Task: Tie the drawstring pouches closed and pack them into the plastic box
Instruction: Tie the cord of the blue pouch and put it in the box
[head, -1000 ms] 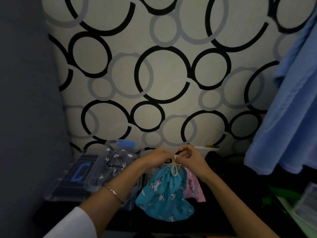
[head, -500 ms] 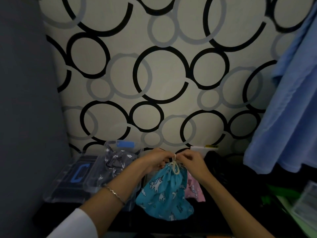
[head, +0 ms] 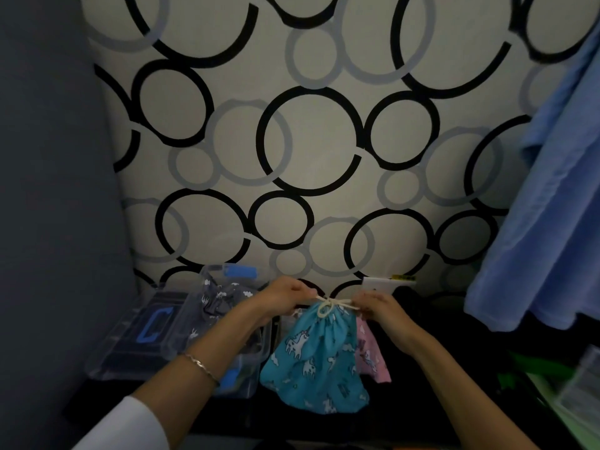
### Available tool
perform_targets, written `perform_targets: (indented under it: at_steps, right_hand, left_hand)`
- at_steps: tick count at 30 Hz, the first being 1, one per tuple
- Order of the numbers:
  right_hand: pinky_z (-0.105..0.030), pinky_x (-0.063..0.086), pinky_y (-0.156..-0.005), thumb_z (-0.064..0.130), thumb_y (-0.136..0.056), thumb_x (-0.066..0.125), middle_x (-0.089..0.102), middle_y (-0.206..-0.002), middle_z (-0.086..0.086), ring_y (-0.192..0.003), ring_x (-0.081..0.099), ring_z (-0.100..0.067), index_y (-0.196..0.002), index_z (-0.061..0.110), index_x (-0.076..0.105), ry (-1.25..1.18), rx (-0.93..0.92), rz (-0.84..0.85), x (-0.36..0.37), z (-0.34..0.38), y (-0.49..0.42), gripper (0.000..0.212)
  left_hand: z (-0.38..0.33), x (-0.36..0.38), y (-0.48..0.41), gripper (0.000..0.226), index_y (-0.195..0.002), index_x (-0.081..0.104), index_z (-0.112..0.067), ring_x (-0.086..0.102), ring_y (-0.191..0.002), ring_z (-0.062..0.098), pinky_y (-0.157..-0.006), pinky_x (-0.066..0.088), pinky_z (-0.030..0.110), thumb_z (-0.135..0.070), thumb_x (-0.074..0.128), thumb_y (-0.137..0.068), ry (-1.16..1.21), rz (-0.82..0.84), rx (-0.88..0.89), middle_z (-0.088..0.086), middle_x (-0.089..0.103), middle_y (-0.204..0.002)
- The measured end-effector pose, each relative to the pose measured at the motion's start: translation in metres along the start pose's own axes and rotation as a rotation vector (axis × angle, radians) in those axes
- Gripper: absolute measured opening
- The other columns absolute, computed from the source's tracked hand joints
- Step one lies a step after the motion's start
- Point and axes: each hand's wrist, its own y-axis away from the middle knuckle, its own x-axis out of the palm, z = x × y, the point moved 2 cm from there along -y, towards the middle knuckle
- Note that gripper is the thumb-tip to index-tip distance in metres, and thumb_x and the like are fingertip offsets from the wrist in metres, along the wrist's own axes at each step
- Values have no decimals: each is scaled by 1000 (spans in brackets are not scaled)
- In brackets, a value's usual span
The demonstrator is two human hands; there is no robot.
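Observation:
A blue unicorn-print drawstring pouch (head: 313, 358) hangs in front of me, its neck gathered under a cream cord (head: 328, 306) with a knot at the top. My left hand (head: 285, 297) pinches the cord's left end and my right hand (head: 376, 305) pinches its right end, the cord stretched straight between them. A pink pouch (head: 370, 355) lies partly hidden behind the blue one. To the left, the clear plastic box (head: 194, 323) holds a grey printed pouch (head: 220, 300).
The box's clear lid (head: 143, 336) with a blue clasp lies left of the box on the dark surface. A blue cloth (head: 545, 222) hangs at the right. A white card (head: 380, 284) leans against the circle-patterned wall behind my hands. Green items sit at the lower right.
My hands have drawn apart sideways, pulling the cord ends outward and tightening the knot on the blue pouch's neck. The pouch stays in place.

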Motion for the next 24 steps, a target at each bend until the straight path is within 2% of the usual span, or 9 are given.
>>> perform_targets:
  at_steps: [1, 3, 6, 9, 12, 14, 17, 20, 24]
  right_hand:
    - [-31, 45, -81, 22, -83, 67, 65, -79, -2, -84, 60, -20, -75, 21, 70, 21, 18, 54, 4, 2, 2, 9]
    - [-29, 50, -93, 21, -78, 77, 71, -105, 1, -103, 66, -15, -107, 20, 66, 65, 79, 195, 13, 0, 0, 31]
    - [-20, 55, -78, 20, -81, 78, 75, -102, 1, -95, 71, -12, -103, 21, 69, 178, 76, 342, 28, 1, -1, 25]
    - [-23, 57, -73, 23, -87, 73, 77, -98, 1, -91, 73, -15, -104, 16, 69, 104, 65, 241, 31, 6, -5, 19]
    - [-34, 59, -82, 21, -90, 68, 74, -108, -8, -95, 72, -22, -110, 13, 65, 21, 12, 93, 24, 15, -14, 21]
    - [-31, 59, -78, 18, -92, 65, 73, -108, -9, -94, 72, -21, -110, 14, 65, -18, -39, 28, 19, 25, -16, 18]
    - [-29, 60, -75, 19, -94, 62, 73, -108, -10, -93, 72, -20, -110, 13, 66, -6, -110, -40, 15, 51, -18, 18]
    - [-35, 59, -82, 21, -93, 62, 74, -106, -9, -93, 72, -20, -107, 15, 68, 86, -207, -55, 14, 83, -19, 16]
    - [-30, 59, -79, 17, -92, 63, 75, -105, -7, -95, 72, -19, -110, 15, 68, 46, -299, 16, 20, 119, -8, 19]
  left_hand:
    - [0, 1, 0, 28, -71, 66, -23, 49, -53, 3, -52, 37, 18, -29, 56, -97, 10, 13, 7, -18, 55, -48]
    - [-1, 3, 1, 24, -81, 68, -22, 51, -48, -6, -52, 41, 14, -31, 54, -97, 15, 50, 23, -20, 56, -47]
    - [-1, 1, 3, 22, -85, 70, -21, 61, -71, 3, -75, 51, 27, -33, 56, -96, 14, 62, 28, -14, 65, -64]
    - [2, -9, 3, 27, -91, 66, -18, 62, -94, 18, -88, 51, 39, -42, 56, -94, -275, -153, 96, 1, 68, -95]
    - [2, -14, 11, 49, -68, 58, -16, 57, -68, 20, -69, 47, 34, -51, 41, -98, -392, -321, 130, -1, 61, -66]
    - [10, -6, 16, 70, -73, 67, -16, 63, -68, 18, -67, 47, 29, -65, 22, -96, -138, 53, -126, -1, 69, -66]
    - [21, 13, 27, 112, -131, 53, -2, 69, -98, 23, -87, 53, 29, -86, 3, -76, 306, 601, -458, 14, 71, -112]
    - [24, 31, 24, 119, -148, 31, -5, 48, -128, 40, -113, 37, 42, -91, 5, -70, 669, 604, -517, 28, 45, -143]
    - [6, 44, 3, 111, -147, 39, -13, 33, -138, 46, -117, 23, 55, -92, 12, -72, 1040, 518, -355, 24, 37, -150]
